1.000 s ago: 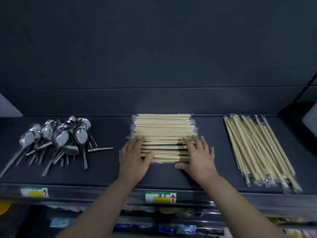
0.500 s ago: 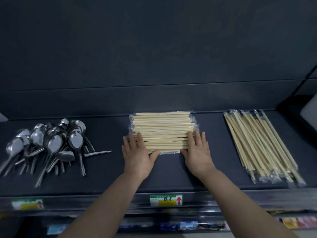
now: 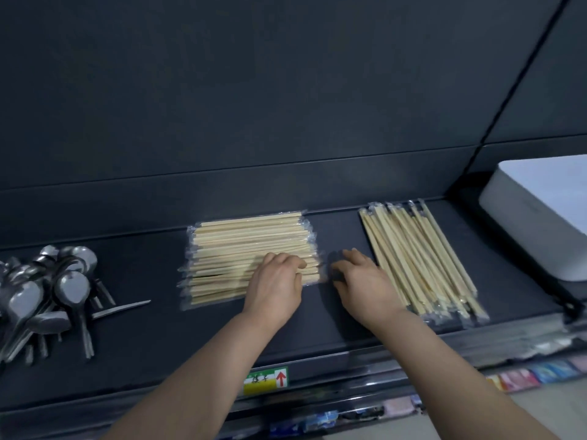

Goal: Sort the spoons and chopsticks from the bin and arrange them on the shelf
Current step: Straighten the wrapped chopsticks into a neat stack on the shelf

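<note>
On the dark shelf point(image 3: 149, 338) lies a middle stack of wrapped wooden chopsticks point(image 3: 241, 246), set crosswise. My left hand point(image 3: 274, 289) rests on the stack's right end, fingers bent on top of the sticks. My right hand point(image 3: 365, 287) is in the gap just right of that stack, fingers loosely spread and touching the shelf. Its outer edge lies against a second pile of wrapped chopsticks point(image 3: 422, 258), which points front to back. A heap of metal spoons point(image 3: 60, 290) sits at the left end of the shelf.
A white box point(image 3: 536, 217) stands at the far right, beyond the shelf end. A green and yellow label with a red arrow point(image 3: 266, 379) is on the shelf's front rail. Coloured packets point(image 3: 533, 374) show on the level below.
Both hands have shifted right: the left from the stack's left front corner to its right end, the right off the stack into the gap. The view has turned right, showing the white box.
</note>
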